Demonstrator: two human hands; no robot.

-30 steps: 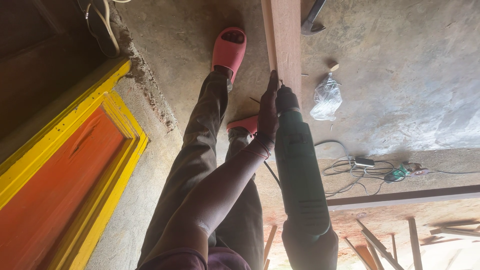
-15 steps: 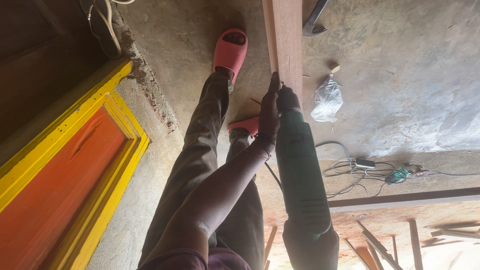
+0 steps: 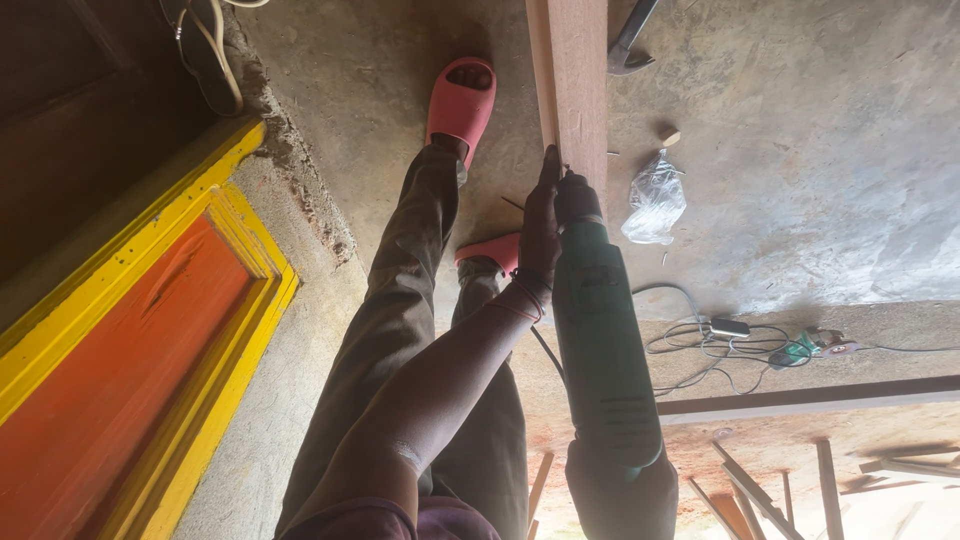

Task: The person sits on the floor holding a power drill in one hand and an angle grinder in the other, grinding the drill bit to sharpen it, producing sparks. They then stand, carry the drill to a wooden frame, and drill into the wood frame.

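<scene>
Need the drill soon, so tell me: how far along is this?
Set up: the green drill is lined up, its tip on the wooden plank edge. In hand: the left hand lies beside the chuck, fingertips at the plank. Left: no finished hole shows, so the drilling looks barely begun.

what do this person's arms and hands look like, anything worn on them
The left hand is bare, with thin red bands or threads around the wrist. The forearm is uncovered; a dark maroon sleeve shows only at the bottom edge. The right hand is hidden behind the green tool, so nothing can be told of it.
</scene>
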